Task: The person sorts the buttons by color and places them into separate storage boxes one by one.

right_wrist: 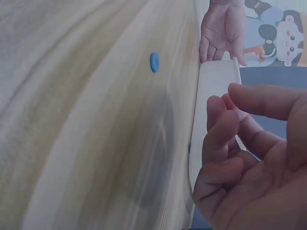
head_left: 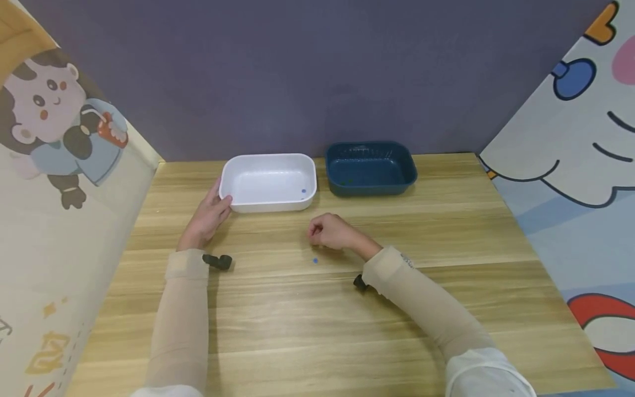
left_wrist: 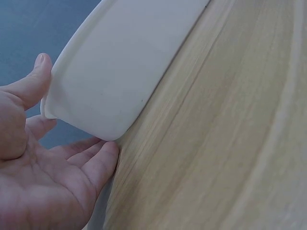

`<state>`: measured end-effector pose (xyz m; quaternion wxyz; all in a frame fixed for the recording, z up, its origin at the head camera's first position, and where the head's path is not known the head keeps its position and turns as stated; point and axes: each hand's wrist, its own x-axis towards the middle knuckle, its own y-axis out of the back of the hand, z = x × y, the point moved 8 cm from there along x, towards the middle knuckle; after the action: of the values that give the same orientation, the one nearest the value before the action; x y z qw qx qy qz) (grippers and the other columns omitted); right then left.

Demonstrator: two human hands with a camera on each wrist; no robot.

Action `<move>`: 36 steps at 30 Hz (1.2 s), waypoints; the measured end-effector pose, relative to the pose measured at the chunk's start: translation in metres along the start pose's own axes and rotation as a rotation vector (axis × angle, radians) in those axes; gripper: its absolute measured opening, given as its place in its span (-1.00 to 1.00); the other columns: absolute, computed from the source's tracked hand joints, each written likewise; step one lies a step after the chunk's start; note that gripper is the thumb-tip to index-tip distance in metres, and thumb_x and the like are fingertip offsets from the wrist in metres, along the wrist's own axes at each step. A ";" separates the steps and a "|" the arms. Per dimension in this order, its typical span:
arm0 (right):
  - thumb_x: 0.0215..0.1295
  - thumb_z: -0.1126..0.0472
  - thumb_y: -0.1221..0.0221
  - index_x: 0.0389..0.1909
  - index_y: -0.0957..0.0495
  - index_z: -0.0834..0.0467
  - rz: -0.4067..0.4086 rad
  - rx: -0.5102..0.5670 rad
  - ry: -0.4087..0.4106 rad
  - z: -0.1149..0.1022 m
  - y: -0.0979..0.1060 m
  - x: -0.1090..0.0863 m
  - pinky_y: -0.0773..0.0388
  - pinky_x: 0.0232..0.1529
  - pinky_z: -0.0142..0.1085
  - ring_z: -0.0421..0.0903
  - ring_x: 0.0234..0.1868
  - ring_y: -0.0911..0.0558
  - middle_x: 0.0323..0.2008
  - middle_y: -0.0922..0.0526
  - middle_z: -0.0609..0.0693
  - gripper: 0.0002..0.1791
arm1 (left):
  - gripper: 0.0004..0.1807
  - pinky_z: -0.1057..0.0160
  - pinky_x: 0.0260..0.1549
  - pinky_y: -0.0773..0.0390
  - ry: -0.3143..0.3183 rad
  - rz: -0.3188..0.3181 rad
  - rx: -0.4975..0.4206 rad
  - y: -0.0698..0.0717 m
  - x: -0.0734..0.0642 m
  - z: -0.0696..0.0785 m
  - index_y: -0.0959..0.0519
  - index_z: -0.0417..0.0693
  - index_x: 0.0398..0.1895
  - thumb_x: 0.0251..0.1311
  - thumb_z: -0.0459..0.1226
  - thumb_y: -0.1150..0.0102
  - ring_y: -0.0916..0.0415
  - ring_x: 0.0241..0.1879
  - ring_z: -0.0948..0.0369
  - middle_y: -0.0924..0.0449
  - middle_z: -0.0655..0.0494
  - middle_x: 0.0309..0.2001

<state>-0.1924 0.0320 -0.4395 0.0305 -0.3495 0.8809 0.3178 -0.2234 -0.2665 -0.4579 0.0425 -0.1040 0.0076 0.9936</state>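
Note:
A white plastic tray (head_left: pixel 268 207) stands on the table, with small blue pieces (head_left: pixel 303 191) inside near its right end. My left hand (head_left: pixel 205 219) holds the tray's near left corner; in the left wrist view the thumb lies at the rim and the other fingers reach around the lower corner. In front of the tray, my right hand (head_left: pixel 331 231) is raised over the table with fingers curled and the thumb tip close to the index finger. I cannot tell whether a small piece is between those tips. A blue disc-like piece (right_wrist: pixel 154 62) lies on the table near this hand.
A dark blue tray (head_left: pixel 372 190) stands right of the white one, with small green pieces (head_left: pixel 350 181) in its left part. Behind both trays rises a grey-purple wall (head_left: pixel 317 77). Printed cartoon panels flank the wooden table (head_left: pixel 297 331).

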 end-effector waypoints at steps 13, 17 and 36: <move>0.17 0.33 -0.35 -0.51 -0.59 0.03 -0.141 -0.381 0.098 -0.008 -0.022 -0.012 -0.41 -0.38 -0.33 -0.18 -0.46 -0.47 -0.52 -0.55 -0.14 -0.82 | -0.18 0.10 0.41 -0.12 -0.017 -0.017 -0.035 -0.007 -0.011 0.012 0.29 0.30 0.64 0.55 -0.28 0.07 0.09 0.54 -0.11 0.32 -0.26 0.60; 0.16 0.31 -0.36 -0.52 -0.56 -0.02 -0.130 -0.446 0.085 -0.006 -0.024 -0.013 -0.43 -0.35 -0.31 -0.17 -0.43 -0.48 -0.50 -0.56 -0.16 -0.79 | -0.17 0.07 0.42 -0.10 -0.006 -0.021 -0.042 -0.012 -0.017 0.021 0.29 0.22 0.65 0.54 -0.29 0.06 0.11 0.54 -0.12 0.32 -0.28 0.59; 0.11 0.39 -0.26 -0.59 -0.53 -0.03 -0.093 -0.534 0.126 -0.007 -0.032 -0.019 -0.45 -0.32 -0.30 -0.16 -0.42 -0.48 -0.54 -0.52 -0.19 -0.74 | -0.20 0.14 0.41 -0.14 -0.015 0.016 -0.006 0.000 -0.006 0.001 0.24 0.45 0.63 0.55 -0.19 0.05 0.09 0.55 -0.07 0.30 -0.20 0.61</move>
<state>-0.1562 0.0216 -0.4464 -0.1029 -0.4042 0.7490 0.5149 -0.2177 -0.2669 -0.4559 0.0343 -0.0966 0.0054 0.9947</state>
